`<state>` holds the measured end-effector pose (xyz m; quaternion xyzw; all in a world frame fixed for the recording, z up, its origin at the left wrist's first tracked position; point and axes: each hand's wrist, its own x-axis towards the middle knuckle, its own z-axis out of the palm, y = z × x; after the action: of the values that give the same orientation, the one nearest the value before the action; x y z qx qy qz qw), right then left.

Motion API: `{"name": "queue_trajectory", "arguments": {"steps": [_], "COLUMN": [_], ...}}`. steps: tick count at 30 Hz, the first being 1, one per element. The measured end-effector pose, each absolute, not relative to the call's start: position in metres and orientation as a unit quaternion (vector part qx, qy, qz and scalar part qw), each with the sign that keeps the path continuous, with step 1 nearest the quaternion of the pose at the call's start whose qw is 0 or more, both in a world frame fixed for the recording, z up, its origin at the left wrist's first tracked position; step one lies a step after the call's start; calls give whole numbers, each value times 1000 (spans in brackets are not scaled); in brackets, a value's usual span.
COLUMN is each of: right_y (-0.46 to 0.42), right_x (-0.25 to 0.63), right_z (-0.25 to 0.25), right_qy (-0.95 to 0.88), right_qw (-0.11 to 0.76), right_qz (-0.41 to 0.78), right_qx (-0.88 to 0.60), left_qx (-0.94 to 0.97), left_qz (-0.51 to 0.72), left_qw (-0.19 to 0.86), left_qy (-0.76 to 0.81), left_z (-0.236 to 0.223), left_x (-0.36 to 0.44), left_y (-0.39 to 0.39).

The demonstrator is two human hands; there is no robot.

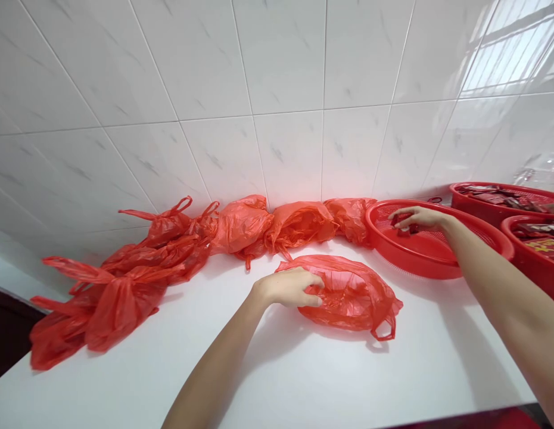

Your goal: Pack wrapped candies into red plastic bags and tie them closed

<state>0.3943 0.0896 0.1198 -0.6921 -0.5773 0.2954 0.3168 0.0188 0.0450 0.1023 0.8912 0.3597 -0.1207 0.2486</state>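
Knotted, wrinkled red plastic bags (123, 307) lie left of the open bag (348, 320), a round-mouthed, thin translucent film on the smooth white surface (348, 381). The left hand (297, 288), fingers bent, touches its left rim; grip cannot be determined. Right of it, the right hand (417, 218), curled around a small dark-red item (413, 229), overhangs a round mesh basket (431, 266); farther right, two baskets (471, 208) contain glossy packets (486, 195).

White table (330, 381): open red bag (348, 319), other red bags (241, 226), 3 baskets (420, 265).
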Motion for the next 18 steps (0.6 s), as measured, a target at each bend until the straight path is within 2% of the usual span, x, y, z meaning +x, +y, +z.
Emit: {"name": "queue_trajectory", "arguments": {"steps": [4, 7, 12, 15, 18], "right_y": [90, 87, 73, 63, 57], "right_x": [376, 352, 287, 252, 234], "right_z": [141, 151, 143, 125, 109], "right_qy": [-590, -664, -794, -871, -897], "right_qw": [343, 322, 163, 78, 30], "right_qz": [355, 411, 439, 348, 280], "right_qx": [-639, -536, -389, -338, -340], "left_qx": [892, 895, 902, 895, 886], "left_qz": [-121, -122, -121, -121, -121], "left_qw": [242, 227, 213, 212, 218], "left_qy": [363, 364, 355, 372, 392], "left_z": [103, 101, 100, 102, 104], "left_x": [19, 20, 21, 20, 19], "left_y": [47, 49, 50, 49, 49]}}
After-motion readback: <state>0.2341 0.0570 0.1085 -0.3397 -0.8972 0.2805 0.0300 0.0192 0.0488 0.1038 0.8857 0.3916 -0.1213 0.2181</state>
